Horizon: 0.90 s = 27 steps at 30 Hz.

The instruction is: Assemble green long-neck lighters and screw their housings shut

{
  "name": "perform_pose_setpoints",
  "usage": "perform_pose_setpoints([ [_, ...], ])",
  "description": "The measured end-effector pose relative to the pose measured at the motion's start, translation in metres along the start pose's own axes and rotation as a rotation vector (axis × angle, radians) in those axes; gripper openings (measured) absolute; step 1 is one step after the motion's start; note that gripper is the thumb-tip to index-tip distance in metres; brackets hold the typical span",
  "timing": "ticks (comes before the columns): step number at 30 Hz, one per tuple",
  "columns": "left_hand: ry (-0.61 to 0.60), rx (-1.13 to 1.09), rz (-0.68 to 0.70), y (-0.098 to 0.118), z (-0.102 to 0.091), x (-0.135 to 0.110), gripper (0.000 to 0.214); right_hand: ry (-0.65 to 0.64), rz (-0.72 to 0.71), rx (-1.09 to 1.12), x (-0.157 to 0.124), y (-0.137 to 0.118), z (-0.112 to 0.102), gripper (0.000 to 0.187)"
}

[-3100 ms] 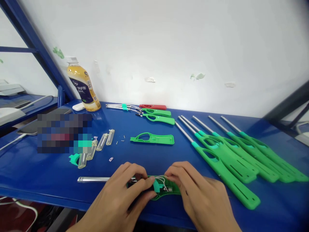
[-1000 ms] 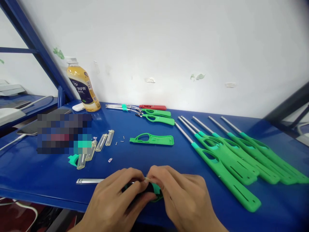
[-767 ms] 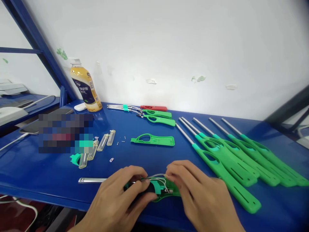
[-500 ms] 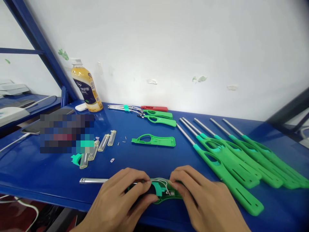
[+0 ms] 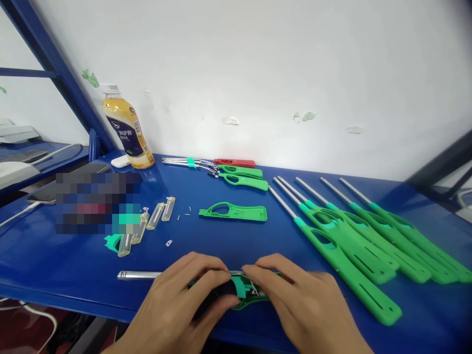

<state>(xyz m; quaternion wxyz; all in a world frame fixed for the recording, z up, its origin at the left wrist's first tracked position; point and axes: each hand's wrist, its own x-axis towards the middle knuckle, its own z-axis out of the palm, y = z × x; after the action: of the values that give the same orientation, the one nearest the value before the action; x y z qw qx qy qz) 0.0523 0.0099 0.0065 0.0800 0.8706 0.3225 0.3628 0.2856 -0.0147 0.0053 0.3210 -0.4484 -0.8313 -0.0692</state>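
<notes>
Both hands work on an opened green lighter body [image 5: 245, 294] lying near the front edge of the blue table [image 5: 228, 236]. Its metal tube [image 5: 138, 275] sticks out to the left. My left hand [image 5: 184, 300] is curled over the tube end of the body, thumb and fingers gripping it. My right hand [image 5: 302, 305] pinches at the thin white wires and teal trigger part inside the shell. Much of the shell is hidden under my fingers.
An empty green half shell [image 5: 233, 212] lies mid-table. Several finished green long lighters [image 5: 350, 236] fan out on the right. More lighters, one red [image 5: 228, 169], lie at the back by a juice bottle [image 5: 127, 128]. Clear fuel tanks [image 5: 155, 216] and tiny parts sit left.
My right hand pulled the white wires up and rightwards, then came back in over the shell. The left hand has kept its grip. The view shifted slightly.
</notes>
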Motion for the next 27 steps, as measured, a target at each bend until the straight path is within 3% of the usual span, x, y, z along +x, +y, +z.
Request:
perform_pose_setpoints([
  [9,-0.003,0.003,0.025,-0.001,0.0,-0.004,0.015,-0.012,-0.083,-0.085,0.005,0.001,-0.004,0.049],
  [27,-0.047,-0.06,0.016,-0.005,0.002,-0.009,0.018,-0.088,-0.055,-0.079,-0.008,0.007,-0.005,0.041],
])
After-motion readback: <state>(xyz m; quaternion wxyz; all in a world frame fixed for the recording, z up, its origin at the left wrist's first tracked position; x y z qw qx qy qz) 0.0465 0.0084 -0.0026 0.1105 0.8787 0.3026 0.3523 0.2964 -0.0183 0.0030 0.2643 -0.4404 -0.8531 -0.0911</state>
